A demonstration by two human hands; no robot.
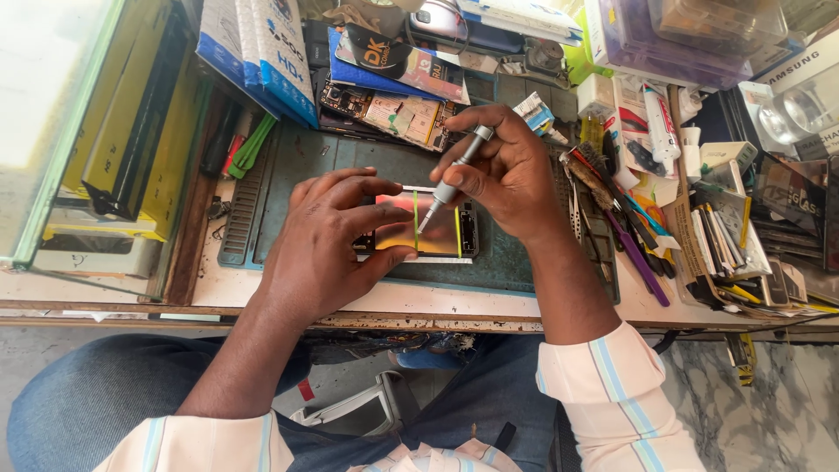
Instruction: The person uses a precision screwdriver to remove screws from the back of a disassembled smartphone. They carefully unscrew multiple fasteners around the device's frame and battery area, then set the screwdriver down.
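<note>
On dark green work mat (507, 262): opened flat rectangular phone w/ shiny gold-tinted panel (437, 229) pinned by left hand (328, 240), fingers curled at edge. Slim grey metal screwdriver (447, 183) pinched by right hand (502, 170), tip set on panel.

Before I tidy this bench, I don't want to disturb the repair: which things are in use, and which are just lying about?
In use:
left hand steadying the opened phone
right hand holding the small screwdriver, tip on the phone
green work mat underneath

Lying about:
blue boxes
circuit board
white tube
purple tool
green pry tools
</note>
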